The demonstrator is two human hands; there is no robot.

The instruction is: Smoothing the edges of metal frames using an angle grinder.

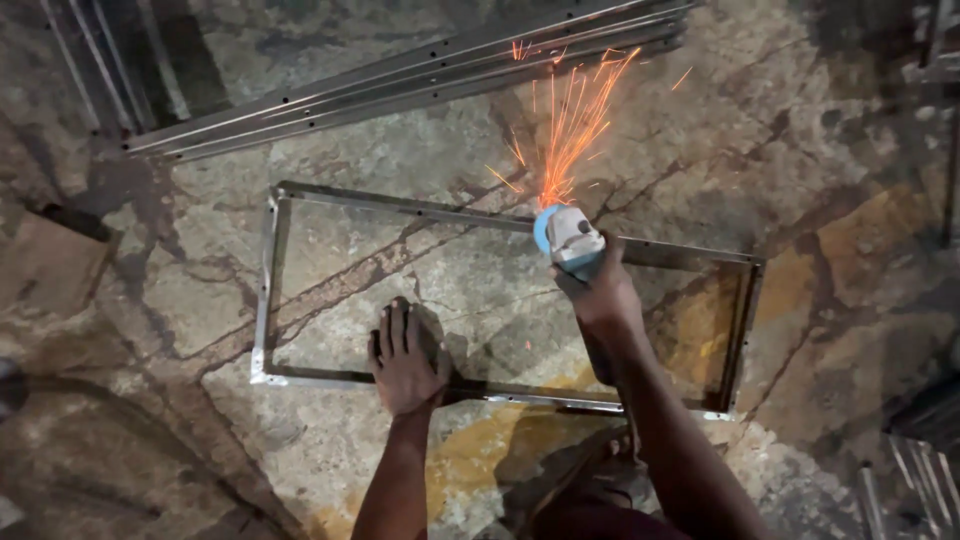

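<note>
A rectangular metal frame (270, 290) lies flat on the cracked stone floor. My left hand (405, 362) rests flat, fingers spread, on the frame's near bar and the floor just inside it. In my right hand (598, 290) is an angle grinder (570, 238) with a blue guard and pale body. Its disc meets the frame's far bar. Orange sparks (570, 130) fly up and away from that spot.
Several long metal angle bars (400, 85) lie diagonally on the floor beyond the frame. More metal strips sit at the top left (100, 60) and bottom right (915, 480). A brown board (45, 270) lies at the left edge.
</note>
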